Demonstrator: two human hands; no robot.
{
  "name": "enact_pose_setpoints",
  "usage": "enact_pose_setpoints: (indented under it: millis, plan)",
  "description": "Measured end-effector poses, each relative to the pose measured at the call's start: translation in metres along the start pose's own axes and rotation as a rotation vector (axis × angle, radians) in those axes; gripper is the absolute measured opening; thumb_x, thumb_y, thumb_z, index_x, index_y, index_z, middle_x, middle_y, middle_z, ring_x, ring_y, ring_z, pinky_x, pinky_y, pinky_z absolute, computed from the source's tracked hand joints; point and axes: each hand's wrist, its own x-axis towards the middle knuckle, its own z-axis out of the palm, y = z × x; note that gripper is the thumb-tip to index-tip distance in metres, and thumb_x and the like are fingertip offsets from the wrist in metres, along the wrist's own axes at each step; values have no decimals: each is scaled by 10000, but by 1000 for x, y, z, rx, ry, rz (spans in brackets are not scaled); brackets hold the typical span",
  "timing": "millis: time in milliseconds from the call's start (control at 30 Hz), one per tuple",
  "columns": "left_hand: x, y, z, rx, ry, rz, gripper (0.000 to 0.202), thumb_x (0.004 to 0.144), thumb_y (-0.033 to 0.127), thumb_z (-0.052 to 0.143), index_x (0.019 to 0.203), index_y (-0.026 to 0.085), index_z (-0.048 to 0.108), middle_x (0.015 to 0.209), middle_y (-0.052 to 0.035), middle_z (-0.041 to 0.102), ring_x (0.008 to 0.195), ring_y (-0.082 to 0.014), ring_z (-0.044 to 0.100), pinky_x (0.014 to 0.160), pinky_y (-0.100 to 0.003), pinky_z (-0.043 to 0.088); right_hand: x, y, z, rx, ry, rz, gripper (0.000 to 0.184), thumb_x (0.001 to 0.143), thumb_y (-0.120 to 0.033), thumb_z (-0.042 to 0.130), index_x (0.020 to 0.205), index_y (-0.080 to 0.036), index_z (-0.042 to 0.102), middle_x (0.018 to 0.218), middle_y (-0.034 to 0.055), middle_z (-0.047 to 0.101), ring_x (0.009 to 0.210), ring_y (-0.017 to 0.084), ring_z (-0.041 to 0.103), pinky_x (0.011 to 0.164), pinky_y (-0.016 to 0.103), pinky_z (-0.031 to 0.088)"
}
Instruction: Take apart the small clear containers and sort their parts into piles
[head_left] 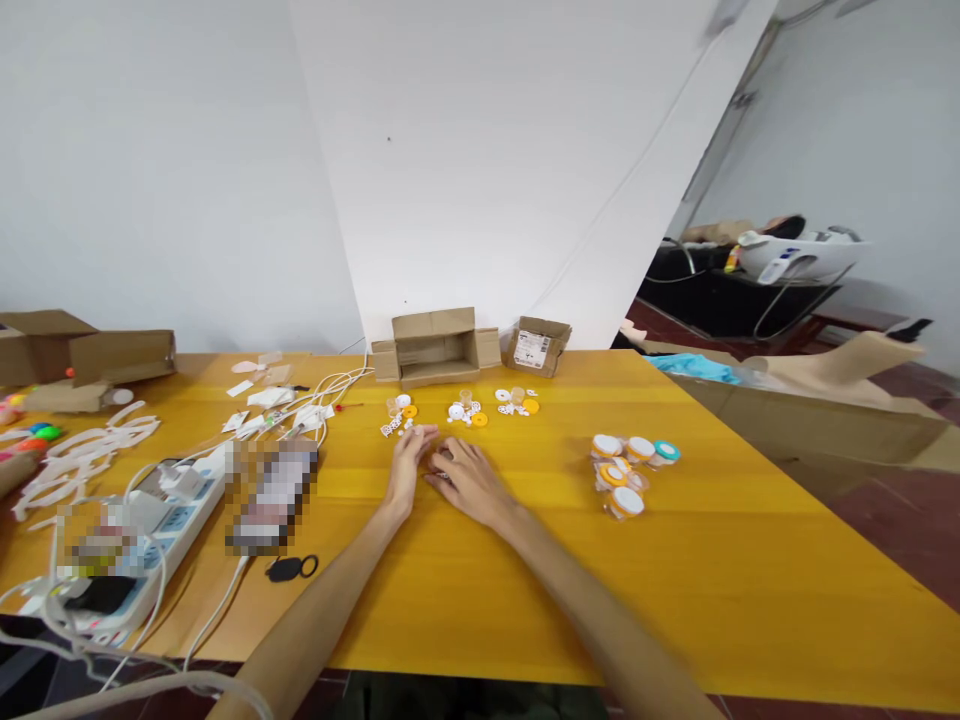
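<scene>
My left hand (pixel 407 466) is over the middle of the table, its fingers stretched out to the right and nothing plainly held. Close beside it, my right hand (pixel 471 482) has its fingers bent and drawn together. A bit of white shows under those fingertips, too small to name. Just beyond my hands lie three small groups of parts: white pieces with cut-out patterns (pixel 391 428), white discs (pixel 456 411), orange rings (pixel 479 420) and clear cups (pixel 517 395). To the right, several small clear jars with orange-and-white lids (pixel 628 501) stand together, one with a teal lid (pixel 665 452).
An open cardboard box (pixel 437 372) and a smaller carton (pixel 538 347) stand against the wall. At left are a power strip (pixel 174 545) with plugs and cables, a phone (pixel 277 492), a black ring holder (pixel 292 569) and white plastic frames (pixel 82 460).
</scene>
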Motion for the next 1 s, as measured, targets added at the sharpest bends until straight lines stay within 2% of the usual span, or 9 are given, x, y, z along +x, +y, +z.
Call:
enact_pose_setpoints:
  millis: [133,233,433,633,800,1000]
  plan:
    - [-3,0,2,72,-40,0,336,814,512,652,873,188,721,1072,-91,751,1113,-265,665,1049,-403,451,-10,15,1,-16,71,17,66,937,-226,587,901,-244,640,1004,61,614,945,219,567,783,319,423]
    - [-4,-1,3,137,-57,12,330,823,517,640,847,197,720,1027,-79,755,1095,-264,665,1057,-399,437,-20,36,2,-66,114,99,98,952,-225,549,912,-249,636,1000,71,616,937,230,564,787,330,419]
    - [-4,-3,4,239,-94,53,334,837,532,617,813,216,719,984,-60,757,1057,-262,665,1042,-384,440,-34,87,4,-159,255,454,170,961,-294,501,886,-245,646,955,119,613,895,278,547,744,375,406]
    - [-5,-1,4,276,-112,73,353,842,541,602,833,211,725,980,-59,759,1032,-260,665,1021,-386,452,-24,112,-3,-208,359,706,255,948,-252,437,971,-169,677,986,228,619,935,364,548,739,470,423]
    - [-7,1,6,291,-119,32,344,851,537,597,844,221,730,966,-55,757,1029,-258,656,1005,-372,456,-12,139,-13,-177,447,923,330,927,-201,401,998,-84,701,1013,298,606,995,434,556,771,560,407]
    - [-5,-2,6,301,-130,42,380,838,569,601,821,211,725,939,-57,752,1013,-259,657,995,-375,460,0,169,-19,-137,512,1082,382,936,-253,402,1072,-68,707,1101,319,596,1074,450,540,813,620,388]
